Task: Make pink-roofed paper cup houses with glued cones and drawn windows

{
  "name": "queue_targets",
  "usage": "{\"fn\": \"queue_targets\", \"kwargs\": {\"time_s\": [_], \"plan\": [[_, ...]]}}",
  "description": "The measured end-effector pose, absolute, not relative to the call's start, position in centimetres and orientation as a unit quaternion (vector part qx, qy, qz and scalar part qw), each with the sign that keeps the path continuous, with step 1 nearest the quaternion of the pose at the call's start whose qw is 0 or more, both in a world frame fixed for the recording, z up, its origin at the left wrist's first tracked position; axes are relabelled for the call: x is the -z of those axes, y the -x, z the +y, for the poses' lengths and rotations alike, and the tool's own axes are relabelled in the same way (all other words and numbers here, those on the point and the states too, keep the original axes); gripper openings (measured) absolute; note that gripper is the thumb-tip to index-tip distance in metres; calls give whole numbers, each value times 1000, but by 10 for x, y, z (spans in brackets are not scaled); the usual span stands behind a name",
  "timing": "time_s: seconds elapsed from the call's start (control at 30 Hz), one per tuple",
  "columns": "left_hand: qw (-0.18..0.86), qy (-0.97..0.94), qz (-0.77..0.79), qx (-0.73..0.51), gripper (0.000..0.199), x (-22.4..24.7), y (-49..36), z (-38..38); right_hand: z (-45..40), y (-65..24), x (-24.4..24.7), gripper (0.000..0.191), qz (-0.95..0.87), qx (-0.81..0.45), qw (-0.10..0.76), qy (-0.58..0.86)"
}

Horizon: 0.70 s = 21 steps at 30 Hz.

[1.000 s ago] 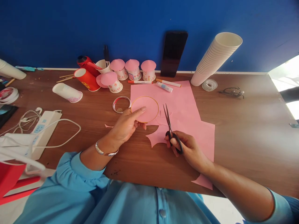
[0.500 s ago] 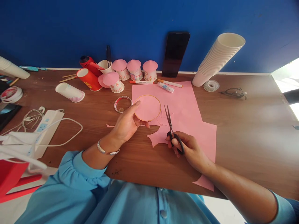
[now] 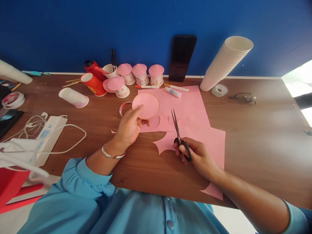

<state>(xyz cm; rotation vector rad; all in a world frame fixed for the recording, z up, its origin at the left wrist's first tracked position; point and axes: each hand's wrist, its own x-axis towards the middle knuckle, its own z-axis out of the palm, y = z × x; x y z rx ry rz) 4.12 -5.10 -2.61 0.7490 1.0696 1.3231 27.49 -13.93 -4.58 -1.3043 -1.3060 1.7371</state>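
My left hand (image 3: 130, 125) pinches a round pink paper disc (image 3: 146, 105) with an orange-yellow edge between thumb and fingers, raised above the table. In my right hand (image 3: 192, 151) is a pair of black-handled scissors (image 3: 178, 133), its blades slightly apart and pointing away from me. Under and beside both hands lie cut sheets of pink paper (image 3: 192, 113) and small scraps. A glue tube (image 3: 173, 92) and two markers rest at the sheet's far edge. A roll of tape (image 3: 123, 109) is partly hidden behind my left hand.
Several decorated cups with pink cone tops (image 3: 156, 73) stand near the blue wall. A phone (image 3: 182, 58) leans there, left of a tall stack of white cups (image 3: 226, 61). Glasses (image 3: 243, 97) lie at right; a power strip (image 3: 50, 136) and cables at left.
My left hand has moved the pink disc left and slightly away from me, uncovering more of the paper beneath. My right hand and the scissors have hardly moved.
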Motion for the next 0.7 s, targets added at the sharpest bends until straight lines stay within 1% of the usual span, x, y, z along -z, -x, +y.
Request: {"fn": "queue_targets", "kwargs": {"time_s": [0.1, 0.2, 0.3, 0.43, 0.53, 0.7], "plan": [[591, -336, 465, -567, 28, 26, -41, -49, -139, -274, 46, 43, -519, -633, 297, 492], [598, -347, 464, -554, 34, 26, -41, -47, -140, -274, 47, 33, -587, -569, 286, 499], [595, -355, 461, -554, 36, 27, -41, -46, -143, -277, 50, 24, -703, -441, 258, 495], [587, -369, 467, -549, 34, 31, -38, -43, -149, -279, 52, 6, -860, -233, 189, 413], [585, -374, 466, -548, 33, 33, -37, -40, -150, -279, 49, 4, -900, -156, 140, 381], [576, -371, 477, -550, 35, 36, -37, -38, -149, -278, 42, 7, -904, -132, 133, 383]]}}
